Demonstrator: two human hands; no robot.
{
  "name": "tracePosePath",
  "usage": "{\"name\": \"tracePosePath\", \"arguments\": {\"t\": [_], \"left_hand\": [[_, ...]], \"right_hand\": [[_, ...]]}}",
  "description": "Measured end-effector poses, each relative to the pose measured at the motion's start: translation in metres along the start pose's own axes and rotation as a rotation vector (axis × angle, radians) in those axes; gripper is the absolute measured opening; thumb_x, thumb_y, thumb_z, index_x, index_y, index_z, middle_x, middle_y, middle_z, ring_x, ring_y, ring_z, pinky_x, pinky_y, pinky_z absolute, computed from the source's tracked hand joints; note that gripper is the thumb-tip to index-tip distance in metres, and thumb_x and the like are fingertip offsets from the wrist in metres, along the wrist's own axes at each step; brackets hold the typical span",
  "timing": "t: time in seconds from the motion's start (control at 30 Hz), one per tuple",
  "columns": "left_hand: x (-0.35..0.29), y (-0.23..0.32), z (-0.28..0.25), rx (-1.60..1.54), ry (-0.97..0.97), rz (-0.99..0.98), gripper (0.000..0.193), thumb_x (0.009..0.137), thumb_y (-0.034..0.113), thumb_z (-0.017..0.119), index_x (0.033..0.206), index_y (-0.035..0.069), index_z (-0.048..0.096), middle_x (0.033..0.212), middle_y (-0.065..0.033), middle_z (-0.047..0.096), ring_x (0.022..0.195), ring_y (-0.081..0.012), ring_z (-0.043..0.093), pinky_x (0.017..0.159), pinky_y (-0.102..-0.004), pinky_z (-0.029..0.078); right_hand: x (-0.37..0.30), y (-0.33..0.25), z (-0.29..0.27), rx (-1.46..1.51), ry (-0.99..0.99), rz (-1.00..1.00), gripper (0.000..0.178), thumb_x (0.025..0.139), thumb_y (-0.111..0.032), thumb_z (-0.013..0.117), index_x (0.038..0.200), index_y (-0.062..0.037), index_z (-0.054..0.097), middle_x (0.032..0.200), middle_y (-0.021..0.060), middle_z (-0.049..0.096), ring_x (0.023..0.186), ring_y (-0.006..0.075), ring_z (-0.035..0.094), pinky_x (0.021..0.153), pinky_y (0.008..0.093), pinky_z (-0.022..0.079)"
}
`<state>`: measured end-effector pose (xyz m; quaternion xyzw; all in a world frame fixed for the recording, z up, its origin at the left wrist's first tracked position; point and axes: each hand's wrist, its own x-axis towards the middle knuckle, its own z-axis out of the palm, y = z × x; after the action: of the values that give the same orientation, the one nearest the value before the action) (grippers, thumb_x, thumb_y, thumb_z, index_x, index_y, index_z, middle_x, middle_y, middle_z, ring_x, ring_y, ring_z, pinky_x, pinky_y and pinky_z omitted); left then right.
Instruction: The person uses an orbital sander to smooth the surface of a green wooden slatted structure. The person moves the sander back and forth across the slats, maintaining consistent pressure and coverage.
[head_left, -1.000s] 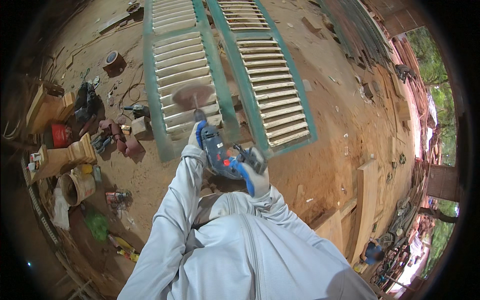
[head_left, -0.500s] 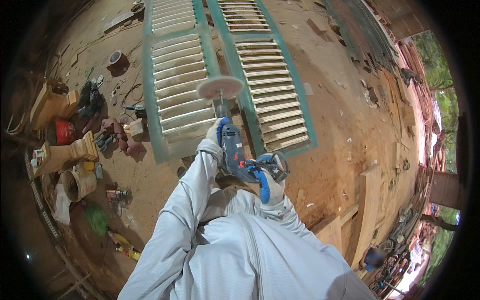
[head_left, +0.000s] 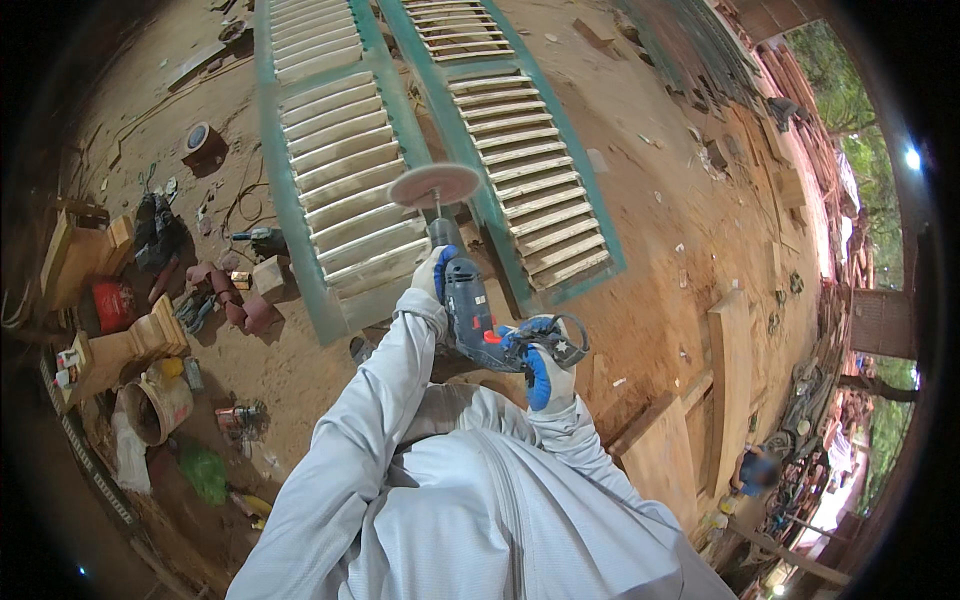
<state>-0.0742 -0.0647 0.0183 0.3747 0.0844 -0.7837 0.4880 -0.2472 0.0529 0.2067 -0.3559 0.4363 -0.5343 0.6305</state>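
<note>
A dark blue power drill (head_left: 466,300) with a round reddish sanding disc (head_left: 434,186) on its tip is held in front of my body. Gloved in white and blue, my left hand (head_left: 434,272) is wrapped round the drill's front, just behind the chuck. My right hand (head_left: 546,372), in a matching glove, grips the rear handle, with a loop of black cord beside it. The disc looks smeared, as if spinning. It overlaps the inner edges of two green-framed louvred shutters, the left shutter (head_left: 345,180) and the right shutter (head_left: 535,170); whether it touches either I cannot tell.
Carved wooden posts (head_left: 130,340), a red container (head_left: 112,304), a bucket (head_left: 160,402) and a green bag (head_left: 204,470) lie at left on the dirt floor. Wooden planks (head_left: 732,380) lie at right. A person (head_left: 757,470) is at the far lower right.
The whole view has turned slightly, so the shutters now sit further left and more slanted. Both hands keep their hold on the drill, and its disc appears slightly further left and lower.
</note>
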Motion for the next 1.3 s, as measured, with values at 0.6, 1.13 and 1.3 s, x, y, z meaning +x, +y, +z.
{"name": "tracePosePath", "arguments": {"t": [0.6,1.13,1.3], "left_hand": [[-0.053,0.06,-0.073,-0.133,0.053,0.091,0.022,0.087,0.033,0.071,0.088,0.012,0.066,0.075,-0.0057,0.067,0.062,-0.023,0.065,0.059,-0.039,0.056],[-0.126,0.091,-0.074,-0.214,0.113,0.201,0.018,0.088,0.028,0.067,0.082,0.011,0.064,0.072,-0.0072,0.068,0.059,-0.0246,0.065,0.057,-0.0392,0.057],[-0.113,0.092,-0.092,-0.22,0.0,0.119,0.018,0.087,0.028,0.067,0.082,0.011,0.065,0.073,-0.0071,0.068,0.061,-0.0237,0.065,0.058,-0.0385,0.057]], "right_hand": [[-0.001,0.044,0.044,-0.273,-0.096,0.02,0.028,0.087,0.006,0.062,0.113,-0.0004,0.056,0.104,0.0101,0.063,0.097,0.0202,0.065,0.088,0.0333,0.054],[-0.022,0.035,0.104,0.119,-0.188,0.194,0.03,0.09,0.009,0.05,0.118,0.0006,0.053,0.107,0.0154,0.063,0.107,0.0283,0.064,0.097,0.0416,0.052],[-0.019,0.049,0.103,-0.118,-0.179,0.098,0.034,0.088,0.01,0.054,0.12,-0.0003,0.053,0.108,0.0151,0.063,0.107,0.0282,0.064,0.097,0.0425,0.052]]}}
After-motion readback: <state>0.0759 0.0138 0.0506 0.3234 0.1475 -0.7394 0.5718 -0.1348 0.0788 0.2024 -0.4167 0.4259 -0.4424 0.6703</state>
